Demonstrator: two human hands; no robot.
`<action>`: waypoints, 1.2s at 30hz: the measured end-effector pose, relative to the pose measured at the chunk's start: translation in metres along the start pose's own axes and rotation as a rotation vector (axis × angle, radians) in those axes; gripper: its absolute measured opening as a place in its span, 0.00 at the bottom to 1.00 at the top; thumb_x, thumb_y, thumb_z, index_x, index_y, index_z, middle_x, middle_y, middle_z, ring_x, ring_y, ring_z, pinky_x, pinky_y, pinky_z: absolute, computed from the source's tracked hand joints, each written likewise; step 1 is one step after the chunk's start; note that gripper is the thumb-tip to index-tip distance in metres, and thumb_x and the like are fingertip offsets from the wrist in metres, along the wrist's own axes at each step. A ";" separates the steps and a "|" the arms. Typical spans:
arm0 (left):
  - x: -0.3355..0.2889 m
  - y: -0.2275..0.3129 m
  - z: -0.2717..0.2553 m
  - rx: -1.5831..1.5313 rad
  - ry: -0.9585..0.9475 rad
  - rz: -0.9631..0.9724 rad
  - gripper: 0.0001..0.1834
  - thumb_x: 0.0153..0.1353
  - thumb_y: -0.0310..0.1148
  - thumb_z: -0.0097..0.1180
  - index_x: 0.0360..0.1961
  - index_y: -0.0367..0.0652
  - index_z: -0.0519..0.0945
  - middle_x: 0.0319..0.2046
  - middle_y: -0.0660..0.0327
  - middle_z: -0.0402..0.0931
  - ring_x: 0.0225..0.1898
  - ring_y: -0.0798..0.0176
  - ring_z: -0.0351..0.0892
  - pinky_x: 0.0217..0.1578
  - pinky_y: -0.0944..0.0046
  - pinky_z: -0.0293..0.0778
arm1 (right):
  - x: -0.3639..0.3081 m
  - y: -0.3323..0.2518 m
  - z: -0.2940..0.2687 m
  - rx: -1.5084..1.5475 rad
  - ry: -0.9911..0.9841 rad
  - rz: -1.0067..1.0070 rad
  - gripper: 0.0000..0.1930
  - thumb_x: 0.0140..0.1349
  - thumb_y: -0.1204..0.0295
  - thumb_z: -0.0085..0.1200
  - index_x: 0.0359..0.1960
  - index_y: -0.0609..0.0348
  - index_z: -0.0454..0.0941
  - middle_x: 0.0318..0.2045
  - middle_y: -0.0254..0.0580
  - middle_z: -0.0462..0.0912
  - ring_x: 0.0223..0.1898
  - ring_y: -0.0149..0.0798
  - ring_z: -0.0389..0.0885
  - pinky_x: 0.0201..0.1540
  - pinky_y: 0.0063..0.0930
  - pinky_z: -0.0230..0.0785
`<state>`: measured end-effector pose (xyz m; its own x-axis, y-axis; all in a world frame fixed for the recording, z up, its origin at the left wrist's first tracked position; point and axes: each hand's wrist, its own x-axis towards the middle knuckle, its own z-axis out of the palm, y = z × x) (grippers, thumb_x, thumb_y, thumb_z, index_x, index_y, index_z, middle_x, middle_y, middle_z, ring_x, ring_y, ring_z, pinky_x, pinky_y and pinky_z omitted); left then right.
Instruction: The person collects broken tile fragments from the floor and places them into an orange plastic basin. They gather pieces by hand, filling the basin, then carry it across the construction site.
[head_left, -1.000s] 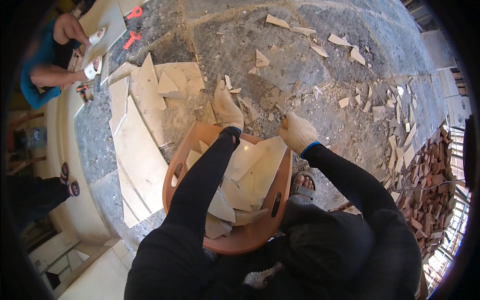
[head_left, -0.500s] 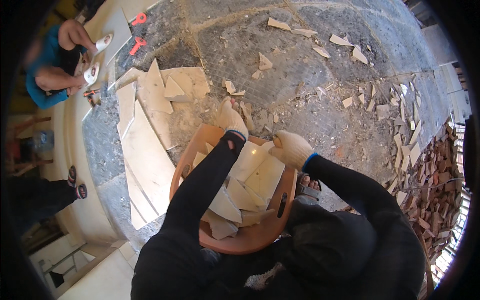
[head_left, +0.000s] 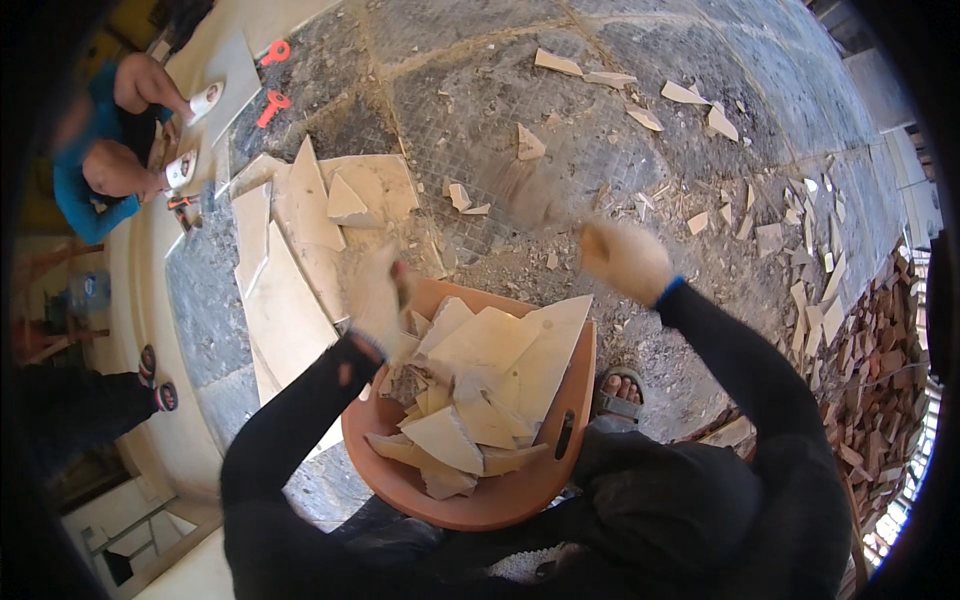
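Observation:
An orange-brown plastic tub sits against me, heaped with broken cream tile pieces. A large pointed shard leans over its right side. My left hand, in a cream knitted glove, is over the tub's far left rim beside the pieces; motion smears its fingers, so I cannot tell whether it grips anything. My right hand, gloved alike with a blue cuff, hovers beyond the tub on the right, curled like a fist. A brownish blur shows left of it; what it is, I cannot make out.
Large tile slabs lie left of the tub. Shards litter the dusty floor ahead, and broken red-brown pieces are piled at right. Red-orange tools lie far left, near a crouching person. Another person's feet show at left.
My left hand has moved left and nearer me, from beyond the tub to its left rim. My right hand has lifted away to the right and farther out. The large shard now stands out more.

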<state>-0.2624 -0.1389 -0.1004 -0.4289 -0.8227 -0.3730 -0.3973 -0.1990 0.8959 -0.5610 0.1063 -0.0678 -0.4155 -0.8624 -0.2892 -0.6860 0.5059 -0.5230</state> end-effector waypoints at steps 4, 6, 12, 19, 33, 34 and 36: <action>0.085 -0.012 0.094 0.098 0.160 0.461 0.31 0.78 0.48 0.51 0.71 0.34 0.71 0.65 0.48 0.75 0.67 0.48 0.73 0.69 0.53 0.67 | 0.101 0.044 -0.013 -0.155 0.296 0.286 0.18 0.64 0.61 0.58 0.45 0.63 0.86 0.40 0.63 0.89 0.47 0.65 0.89 0.52 0.57 0.80; 0.109 -0.022 0.118 0.190 0.182 0.607 0.38 0.79 0.51 0.48 0.78 0.34 0.63 0.73 0.43 0.68 0.73 0.41 0.67 0.73 0.50 0.63 | 0.133 0.060 -0.017 -0.169 0.319 0.372 0.19 0.63 0.62 0.58 0.43 0.68 0.86 0.40 0.67 0.89 0.48 0.67 0.88 0.52 0.57 0.80; 0.113 -0.033 0.148 0.242 0.216 0.485 0.41 0.80 0.54 0.45 0.82 0.34 0.56 0.77 0.36 0.59 0.75 0.34 0.63 0.73 0.45 0.63 | 0.134 0.061 -0.016 -0.213 0.084 0.077 0.17 0.62 0.62 0.57 0.44 0.63 0.87 0.43 0.63 0.89 0.47 0.66 0.88 0.52 0.57 0.80; 0.106 -0.046 0.168 0.096 0.285 0.585 0.36 0.81 0.50 0.44 0.77 0.33 0.64 0.72 0.36 0.68 0.70 0.38 0.71 0.70 0.45 0.68 | 0.071 0.008 0.060 0.123 -0.129 -0.009 0.20 0.62 0.57 0.61 0.46 0.60 0.79 0.41 0.64 0.85 0.47 0.66 0.85 0.52 0.56 0.76; -0.044 -0.005 0.041 -0.022 0.149 0.330 0.15 0.76 0.29 0.54 0.59 0.33 0.77 0.58 0.54 0.75 0.60 0.58 0.75 0.64 0.58 0.70 | -0.074 -0.105 0.072 0.244 -0.274 -0.154 0.20 0.66 0.65 0.60 0.58 0.54 0.76 0.40 0.55 0.87 0.42 0.62 0.88 0.44 0.56 0.80; -0.072 -0.002 0.023 -0.036 0.073 0.158 0.14 0.72 0.26 0.58 0.56 0.33 0.78 0.57 0.55 0.73 0.60 0.57 0.74 0.64 0.58 0.69 | -0.087 -0.103 0.068 0.207 -0.325 -0.196 0.21 0.66 0.65 0.60 0.59 0.53 0.75 0.40 0.54 0.87 0.42 0.61 0.89 0.43 0.55 0.80; -0.122 0.003 -0.024 0.285 -0.051 0.446 0.14 0.70 0.30 0.58 0.53 0.35 0.76 0.55 0.54 0.71 0.58 0.55 0.73 0.65 0.53 0.68 | -0.109 -0.094 0.064 0.121 -0.386 -0.313 0.22 0.64 0.64 0.61 0.60 0.48 0.76 0.41 0.50 0.87 0.39 0.57 0.89 0.39 0.53 0.81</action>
<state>-0.1921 -0.0519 -0.0462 -0.6427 -0.7660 0.0113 -0.3691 0.3225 0.8717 -0.4134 0.1513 -0.0381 0.0654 -0.9278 -0.3672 -0.6583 0.2365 -0.7146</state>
